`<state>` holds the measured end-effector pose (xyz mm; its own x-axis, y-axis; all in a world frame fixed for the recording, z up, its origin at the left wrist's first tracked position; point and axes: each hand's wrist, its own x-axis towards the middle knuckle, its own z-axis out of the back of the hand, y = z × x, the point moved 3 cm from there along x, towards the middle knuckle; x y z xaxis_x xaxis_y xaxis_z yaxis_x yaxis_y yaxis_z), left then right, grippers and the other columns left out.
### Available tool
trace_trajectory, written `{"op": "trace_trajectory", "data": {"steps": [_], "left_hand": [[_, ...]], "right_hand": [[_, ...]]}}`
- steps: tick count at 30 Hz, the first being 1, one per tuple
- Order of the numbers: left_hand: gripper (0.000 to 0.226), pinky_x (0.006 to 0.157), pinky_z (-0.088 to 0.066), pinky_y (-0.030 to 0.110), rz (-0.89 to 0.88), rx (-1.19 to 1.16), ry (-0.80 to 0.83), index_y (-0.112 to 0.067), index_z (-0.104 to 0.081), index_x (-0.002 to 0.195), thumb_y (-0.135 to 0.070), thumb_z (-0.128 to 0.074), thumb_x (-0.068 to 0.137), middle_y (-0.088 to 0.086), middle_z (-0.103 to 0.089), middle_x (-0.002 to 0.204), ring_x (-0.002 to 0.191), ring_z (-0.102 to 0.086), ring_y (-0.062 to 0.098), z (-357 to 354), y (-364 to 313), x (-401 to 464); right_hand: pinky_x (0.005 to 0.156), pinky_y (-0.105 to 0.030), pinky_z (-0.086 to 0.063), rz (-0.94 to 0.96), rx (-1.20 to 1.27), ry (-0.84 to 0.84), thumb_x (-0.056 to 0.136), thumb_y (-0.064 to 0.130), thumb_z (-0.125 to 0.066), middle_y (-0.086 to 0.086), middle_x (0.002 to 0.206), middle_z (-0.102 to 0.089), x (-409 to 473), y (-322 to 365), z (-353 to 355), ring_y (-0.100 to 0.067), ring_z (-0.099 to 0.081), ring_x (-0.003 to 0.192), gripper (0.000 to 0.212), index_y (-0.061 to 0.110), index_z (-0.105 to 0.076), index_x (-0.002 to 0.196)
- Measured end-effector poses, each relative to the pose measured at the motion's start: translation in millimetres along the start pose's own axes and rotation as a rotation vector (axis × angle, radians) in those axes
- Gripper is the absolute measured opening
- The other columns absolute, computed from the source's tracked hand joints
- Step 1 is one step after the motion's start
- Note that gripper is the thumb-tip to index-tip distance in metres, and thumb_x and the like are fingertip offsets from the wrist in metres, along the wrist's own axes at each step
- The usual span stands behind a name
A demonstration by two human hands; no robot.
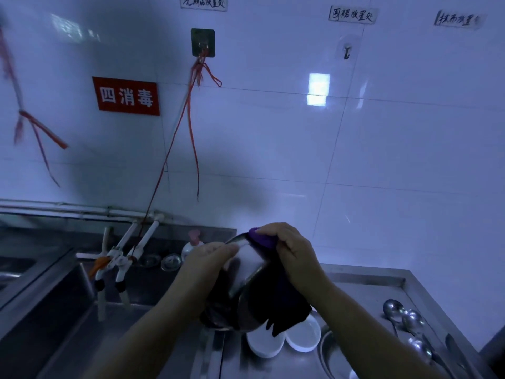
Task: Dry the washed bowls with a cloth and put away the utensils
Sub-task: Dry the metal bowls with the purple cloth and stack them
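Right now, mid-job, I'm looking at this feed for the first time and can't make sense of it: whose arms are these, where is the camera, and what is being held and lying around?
There is no machine here. The single picture comes from a wide-angle camera worn on a person's head, looking forward and down, so the two bare arms coming up from the bottom are that person's own.

The left hand grips the rim of a steel bowl, held tilted in the air. The right hand presses a purple cloth against the bowl's rim, and the cloth's dark tail hangs down.

Below them, on the steel counter, sit two white bowls side by side, with metal spoons lying to the right. To the left is a sink with taps and a soap pump bottle behind it. The tiled wall carries hooks, red strings and signs.
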<state>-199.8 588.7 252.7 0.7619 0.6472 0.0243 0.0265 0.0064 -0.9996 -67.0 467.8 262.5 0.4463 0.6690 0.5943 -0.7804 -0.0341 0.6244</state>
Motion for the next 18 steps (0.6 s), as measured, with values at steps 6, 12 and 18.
{"op": "trace_trajectory", "data": {"steps": [6, 12, 18], "left_hand": [[0.018, 0.049, -0.047, 0.026, -0.058, -0.09, 0.029, -0.02, -0.071, 0.061, -0.025, -0.062, 0.076, 0.002, -0.064, 0.058, 0.054, -0.062, 0.016, 18.8, 0.8, 1.7], [0.008, 0.045, -0.049, 0.022, -0.042, -0.099, -0.021, -0.018, -0.071, 0.068, -0.018, -0.063, 0.069, 0.001, -0.068, 0.06, 0.055, -0.065, 0.014, 51.3, 4.5, 26.4], [0.007, 0.06, -0.046, 0.04, -0.161, 0.771, -0.017, -0.011, -0.057, 0.091, -0.013, -0.056, 0.084, 0.008, -0.062, 0.073, 0.067, -0.058, 0.027, 63.3, 55.8, 72.9]], "right_hand": [[0.093, -0.023, -0.044, -0.262, 0.211, -0.048, 0.087, -0.016, -0.043, 0.005, 0.108, -0.066, -4.9, -27.4, -22.0, -0.011, -0.059, 0.105, 0.053, 0.028, -0.066, 0.105], [0.078, -0.021, -0.048, -0.478, 0.09, -0.016, 0.09, -0.002, -0.052, 0.01, 0.094, -0.067, -33.3, -66.9, -32.9, -0.009, -0.063, 0.088, 0.046, 0.042, -0.067, 0.09], [0.065, -0.001, -0.041, -0.561, 0.039, -0.085, 0.093, 0.01, -0.056, 0.015, 0.09, -0.067, -65.4, -90.5, -27.3, 0.001, -0.062, 0.079, 0.036, 0.044, -0.067, 0.089]]}}
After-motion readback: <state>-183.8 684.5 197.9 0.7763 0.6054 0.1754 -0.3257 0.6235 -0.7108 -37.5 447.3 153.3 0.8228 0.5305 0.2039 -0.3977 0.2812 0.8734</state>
